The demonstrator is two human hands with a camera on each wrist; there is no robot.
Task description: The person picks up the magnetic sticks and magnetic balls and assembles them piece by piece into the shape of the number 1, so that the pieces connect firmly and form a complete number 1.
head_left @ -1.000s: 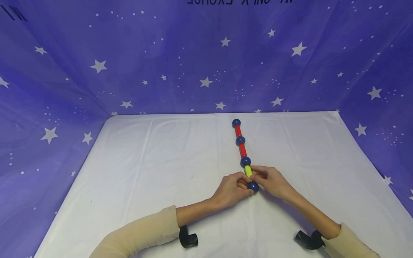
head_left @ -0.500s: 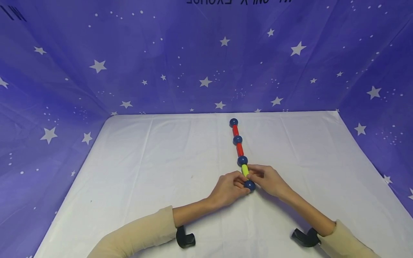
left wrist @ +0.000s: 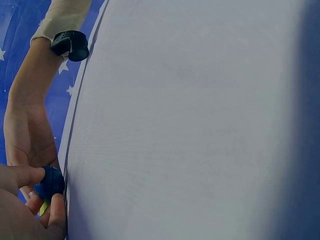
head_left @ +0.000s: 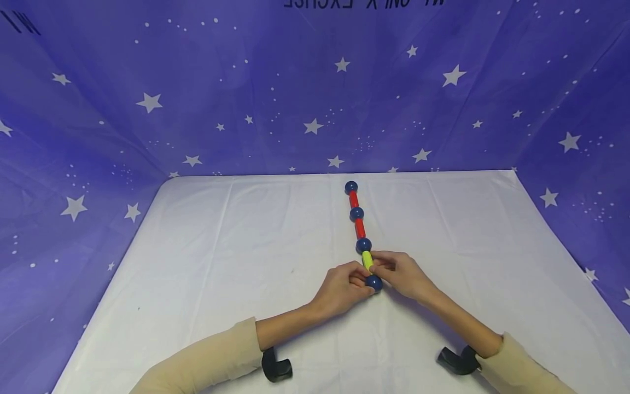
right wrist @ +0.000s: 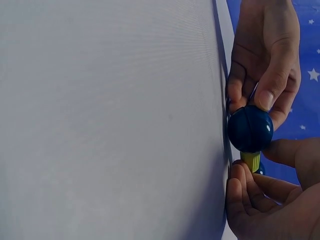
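Note:
A straight chain of blue balls and short rods runs away from me over the white cloth. Its far end is a blue ball (head_left: pixel 351 187), followed by a red rod (head_left: pixel 354 199), a second blue ball (head_left: pixel 356 213), another red rod (head_left: pixel 360 229) and a third blue ball (head_left: pixel 363 245). Closest to me come a yellow-green rod (head_left: pixel 367 261) and the near blue ball (head_left: pixel 374 283). My left hand (head_left: pixel 343 288) pinches that near ball, seen between thumb and fingers in the left wrist view. With thumb and fingers my right hand (head_left: pixel 406 276) holds the yellow-green rod.
White cloth (head_left: pixel 246 235) covers the table. Purple star-printed fabric (head_left: pixel 275 82) rises behind it and on both sides. Black wrist mounts (head_left: pixel 276 366) sit by both sleeve cuffs, above the cloth near the front.
Both hands and the whole chain have shifted slightly to the left together. The grip of each hand looks the same, and the chain keeps its line.

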